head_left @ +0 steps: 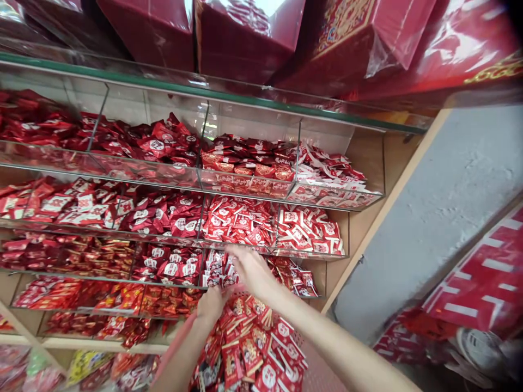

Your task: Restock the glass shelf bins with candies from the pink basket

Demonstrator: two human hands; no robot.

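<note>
My left hand (211, 304) is closed on the rim of a pink basket (304, 354). Small red, cream and white candy packets (249, 348) fill the basket in a loose heap. Above its far edge, my right hand (252, 268) reaches over a shelf compartment of white and dark red packets (218, 264). Its fingers are stretched forward and bent slightly down, with nothing visible in them. Part of that compartment is hidden behind this hand.
Clear-fronted shelf tiers hold red candy packets (241, 220) in divided compartments. Large red boxes (249, 49) stand on the glass shelf (245, 92) overhead. A wooden side panel (368, 228) and a grey wall (441, 207) bound the right. Bagged goods (87, 365) lie at lower left.
</note>
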